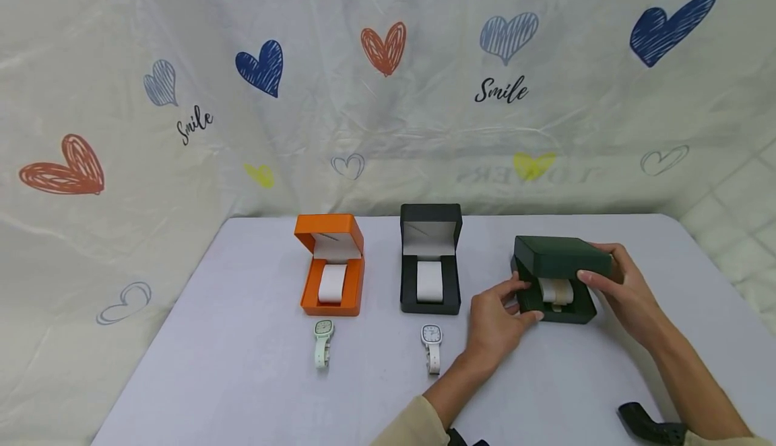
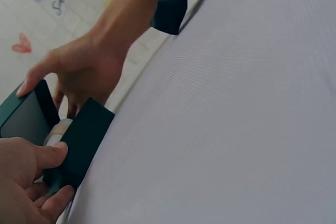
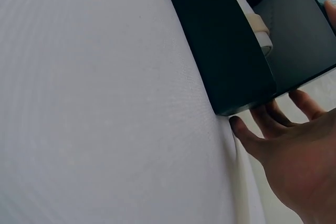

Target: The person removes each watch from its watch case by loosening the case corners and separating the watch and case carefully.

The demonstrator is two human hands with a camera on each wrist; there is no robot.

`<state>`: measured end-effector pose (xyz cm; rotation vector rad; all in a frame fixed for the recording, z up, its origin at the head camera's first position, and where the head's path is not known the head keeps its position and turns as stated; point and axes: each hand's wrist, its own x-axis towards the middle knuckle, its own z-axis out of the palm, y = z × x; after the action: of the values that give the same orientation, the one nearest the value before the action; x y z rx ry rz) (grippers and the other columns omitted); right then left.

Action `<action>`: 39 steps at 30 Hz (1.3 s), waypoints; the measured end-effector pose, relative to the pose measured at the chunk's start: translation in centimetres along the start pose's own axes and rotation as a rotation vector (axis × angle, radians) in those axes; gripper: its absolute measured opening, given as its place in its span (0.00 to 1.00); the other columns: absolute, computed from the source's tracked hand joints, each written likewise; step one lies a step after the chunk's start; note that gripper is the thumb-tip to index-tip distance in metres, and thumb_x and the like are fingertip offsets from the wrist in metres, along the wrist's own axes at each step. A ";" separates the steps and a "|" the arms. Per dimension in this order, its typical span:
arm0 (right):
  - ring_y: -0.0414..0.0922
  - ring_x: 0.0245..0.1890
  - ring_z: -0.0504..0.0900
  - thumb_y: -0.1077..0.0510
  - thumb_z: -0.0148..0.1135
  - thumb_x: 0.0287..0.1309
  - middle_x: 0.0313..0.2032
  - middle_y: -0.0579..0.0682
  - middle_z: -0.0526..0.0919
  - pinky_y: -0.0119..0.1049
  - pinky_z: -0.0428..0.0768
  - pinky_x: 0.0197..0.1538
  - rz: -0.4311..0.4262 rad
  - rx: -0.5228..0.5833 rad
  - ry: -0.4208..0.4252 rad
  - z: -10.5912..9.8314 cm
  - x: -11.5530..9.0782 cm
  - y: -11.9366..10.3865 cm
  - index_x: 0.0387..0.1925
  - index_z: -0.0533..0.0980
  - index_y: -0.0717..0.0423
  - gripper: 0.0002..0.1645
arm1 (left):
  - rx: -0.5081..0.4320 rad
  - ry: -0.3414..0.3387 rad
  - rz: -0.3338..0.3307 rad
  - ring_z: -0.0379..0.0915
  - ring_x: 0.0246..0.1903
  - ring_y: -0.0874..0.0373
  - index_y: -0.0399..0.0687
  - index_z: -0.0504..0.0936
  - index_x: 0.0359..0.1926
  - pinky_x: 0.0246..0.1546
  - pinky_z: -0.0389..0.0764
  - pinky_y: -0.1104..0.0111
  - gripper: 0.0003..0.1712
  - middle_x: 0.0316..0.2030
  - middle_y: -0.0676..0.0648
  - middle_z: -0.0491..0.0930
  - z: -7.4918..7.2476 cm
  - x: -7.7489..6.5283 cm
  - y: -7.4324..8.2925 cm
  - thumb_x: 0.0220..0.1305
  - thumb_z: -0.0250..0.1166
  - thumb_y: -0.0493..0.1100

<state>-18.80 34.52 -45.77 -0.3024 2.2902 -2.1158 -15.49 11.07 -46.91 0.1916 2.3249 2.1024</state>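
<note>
A dark green watch box [image 1: 560,256] stands at the right of the table, its lid partly lowered. My left hand [image 1: 494,321] grips the left side of its base, thumb at the front corner. On the right, my right hand [image 1: 627,291] holds the lid by its right edge, with the thumb on the front. Inside sits a white cushion [image 3: 262,40] with a beige watch strap [image 1: 564,292] round it; the watch face is hidden. In the left wrist view, my left thumb [image 2: 52,155] lies over the edge of the base.
An open orange watch box [image 1: 330,304] and an open black watch box [image 1: 429,308] stand left of the green one, each with a white cushion. A pale green watch [image 1: 322,341] and a white watch [image 1: 432,348] lie before them. A printed cloth [image 1: 376,116] hangs behind the table.
</note>
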 end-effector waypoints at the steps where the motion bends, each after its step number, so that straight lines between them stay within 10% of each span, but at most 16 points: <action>1: 0.27 0.56 0.72 0.65 0.54 0.73 0.58 0.33 0.72 0.14 0.70 0.52 0.002 -0.002 0.001 0.0 0.0 0.0 0.63 0.64 0.38 0.25 | 0.005 -0.009 0.012 0.80 0.60 0.65 0.50 0.86 0.58 0.48 0.83 0.80 0.32 0.66 0.52 0.79 0.0 0.0 0.0 0.51 0.79 0.27; 16: 0.28 0.54 0.72 0.65 0.52 0.74 0.57 0.33 0.73 0.16 0.70 0.51 0.003 0.001 0.005 -0.2 -0.2 0.3 0.63 0.65 0.38 0.25 | 0.161 -0.051 0.120 0.76 0.66 0.60 0.69 0.61 0.78 0.53 0.82 0.79 0.55 0.69 0.47 0.77 0.4 -0.2 -0.2 0.58 0.76 0.30; 31: 0.27 0.63 0.74 0.76 0.51 0.69 0.68 0.34 0.72 0.17 0.76 0.56 -0.060 0.014 -0.224 -2.6 -0.8 0.5 0.78 0.57 0.47 0.41 | 0.215 -0.060 0.174 0.74 0.65 0.64 0.63 0.63 0.79 0.52 0.80 0.82 0.52 0.73 0.51 0.71 0.2 -0.3 0.0 0.59 0.76 0.32; 39: 0.28 0.62 0.76 0.75 0.47 0.71 0.66 0.37 0.76 0.19 0.77 0.58 -0.071 0.046 -0.214 -2.7 -0.7 0.9 0.76 0.62 0.53 0.36 | 0.227 -0.062 0.181 0.75 0.66 0.61 0.64 0.61 0.80 0.52 0.81 0.81 0.53 0.73 0.49 0.71 -0.1 -0.3 0.0 0.59 0.76 0.33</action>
<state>-18.57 37.38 -46.48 -0.5861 2.1383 -2.0507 -15.18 10.95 -46.93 0.4772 2.5933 1.8641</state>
